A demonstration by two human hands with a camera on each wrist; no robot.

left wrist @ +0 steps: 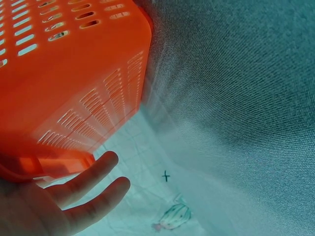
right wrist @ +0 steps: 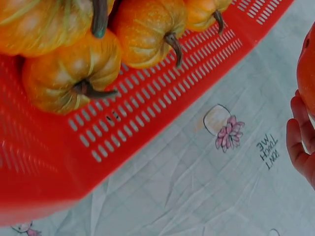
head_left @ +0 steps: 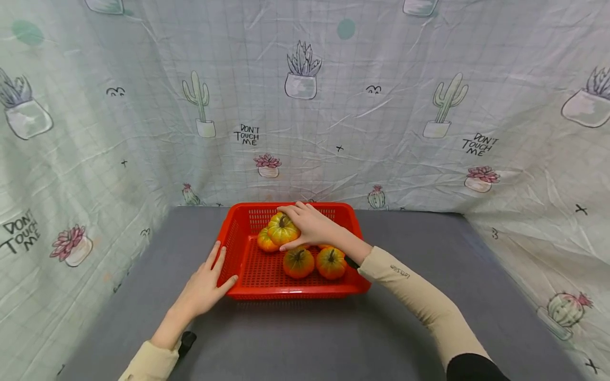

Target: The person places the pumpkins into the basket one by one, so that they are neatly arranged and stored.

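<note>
A red plastic basket (head_left: 281, 290) with slotted walls stands on the grey table and holds several small orange and yellow-green pumpkins (head_left: 298, 263). My right hand (head_left: 312, 225) reaches over the basket and grips a yellow-green pumpkin (head_left: 282, 230), thumb on its near side and fingers over its far side. Another pumpkin (head_left: 266, 241) lies just below and left of the gripped one. In the right wrist view, the right hand (right wrist: 302, 140) shows only at the edge. My left hand (head_left: 202, 286) rests at the basket's left rim with fingers spread and straight; the left wrist view shows its fingers (left wrist: 96, 204) beside the basket wall (left wrist: 74, 83).
A pale curtain (head_left: 333, 116) printed with potted cacti hangs behind the table and along both sides. Grey table surface (head_left: 410, 233) extends to the right of the basket and in front of it. More pumpkins (right wrist: 147, 34) sit against one basket wall.
</note>
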